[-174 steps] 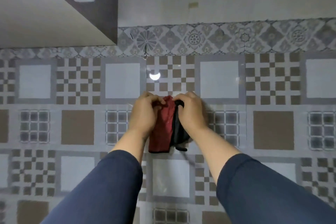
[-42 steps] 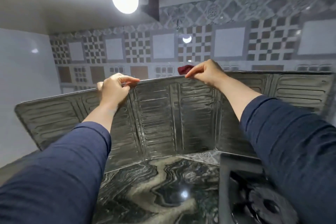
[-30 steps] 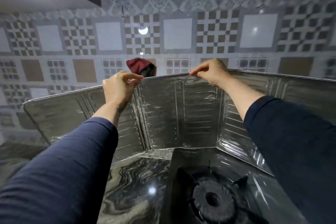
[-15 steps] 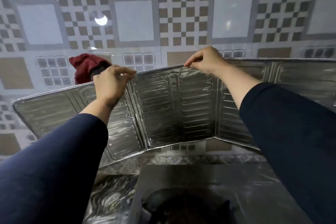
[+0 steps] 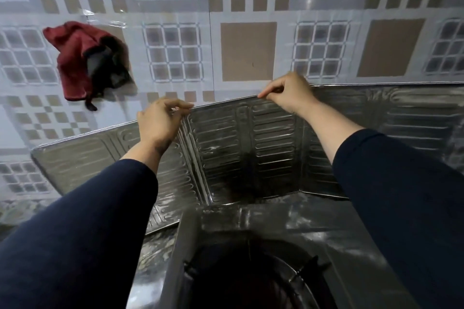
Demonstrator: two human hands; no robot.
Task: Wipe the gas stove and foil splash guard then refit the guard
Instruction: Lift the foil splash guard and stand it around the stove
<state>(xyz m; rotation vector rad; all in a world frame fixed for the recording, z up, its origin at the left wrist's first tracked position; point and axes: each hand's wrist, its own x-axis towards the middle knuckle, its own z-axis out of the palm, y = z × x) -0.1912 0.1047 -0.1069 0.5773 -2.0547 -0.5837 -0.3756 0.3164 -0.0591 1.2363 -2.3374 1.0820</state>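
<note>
The ribbed foil splash guard [image 5: 251, 148] stands folded in several panels behind the gas stove [image 5: 251, 246]. My left hand [image 5: 160, 125] pinches its top edge near the left fold. My right hand [image 5: 288, 94] pinches the top edge of the middle panel. The guard's lower edge sits at the stove's back rim. A dark burner [image 5: 251, 281] with its pan supports shows at the bottom. A red and black cloth [image 5: 82, 63] hangs on the tiled wall, up and to the left of my hands.
The patterned tile wall [image 5: 248, 50] rises close behind the guard. A strip of dark marbled counter [image 5: 153, 253] shows left of the stove. My dark sleeves fill the lower corners.
The cloth went from my hands to hanging on the wall. Both hands took the guard's top edge and have carried it back and down against the wall behind the stove.
</note>
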